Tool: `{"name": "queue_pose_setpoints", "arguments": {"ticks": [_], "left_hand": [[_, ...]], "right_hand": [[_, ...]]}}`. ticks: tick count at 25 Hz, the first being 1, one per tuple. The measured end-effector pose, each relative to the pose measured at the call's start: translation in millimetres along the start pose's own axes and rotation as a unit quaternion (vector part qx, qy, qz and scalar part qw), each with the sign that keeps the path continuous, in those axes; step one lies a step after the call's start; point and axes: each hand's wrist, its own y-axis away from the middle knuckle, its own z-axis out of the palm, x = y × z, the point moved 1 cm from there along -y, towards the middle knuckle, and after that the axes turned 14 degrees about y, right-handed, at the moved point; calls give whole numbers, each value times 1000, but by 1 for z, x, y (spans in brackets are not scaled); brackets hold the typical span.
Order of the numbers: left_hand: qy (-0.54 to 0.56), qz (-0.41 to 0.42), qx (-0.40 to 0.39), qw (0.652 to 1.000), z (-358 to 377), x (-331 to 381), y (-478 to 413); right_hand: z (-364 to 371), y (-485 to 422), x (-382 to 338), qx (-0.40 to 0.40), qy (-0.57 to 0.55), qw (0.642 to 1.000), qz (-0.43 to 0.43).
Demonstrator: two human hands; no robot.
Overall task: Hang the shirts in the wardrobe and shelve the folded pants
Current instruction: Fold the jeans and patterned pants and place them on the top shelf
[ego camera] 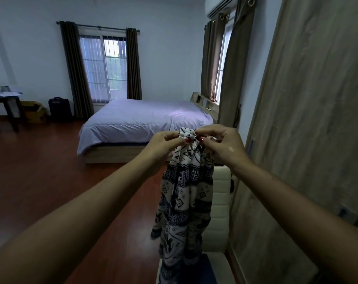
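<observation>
A pair of patterned pants, white with dark blue and black prints, hangs unfolded in front of me. My left hand pinches the gathered waistband at its top from the left. My right hand pinches the same waistband from the right, so the two hands nearly touch. The legs drop down over a cream padded chair. A light wood wardrobe with its door closed fills the right side.
A bed with a pale cover stands ahead on the reddish wood floor. Curtained windows are behind it and at the right. A dark table, a yellow basket and a dark suitcase stand at the far left.
</observation>
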Motion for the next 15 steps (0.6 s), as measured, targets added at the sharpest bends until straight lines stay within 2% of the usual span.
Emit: {"name": "queue_pose_setpoints", "arguments": {"ticks": [5,8,10,12,13,15], "left_hand": [[34,48,-69,996,-1,15,-1],[59,93,-53,993,-3,19,2],[3,117,-44,992,-6,10,10],[-126,76,-74,986,-13,-14,23],[-178,28,-94,979,-21,-33,32],[-204,-88,-110,969,-38,-76,52]], "right_hand": [[-12,-14,8,-106,209,968,-87],[-14,-21,-3,-44,296,942,-153],[-20,-26,-24,-4,312,932,-185],[-30,-30,-44,10,307,930,-200],[-35,-32,-51,16,302,931,-203],[-44,-31,-58,33,297,931,-211]]}}
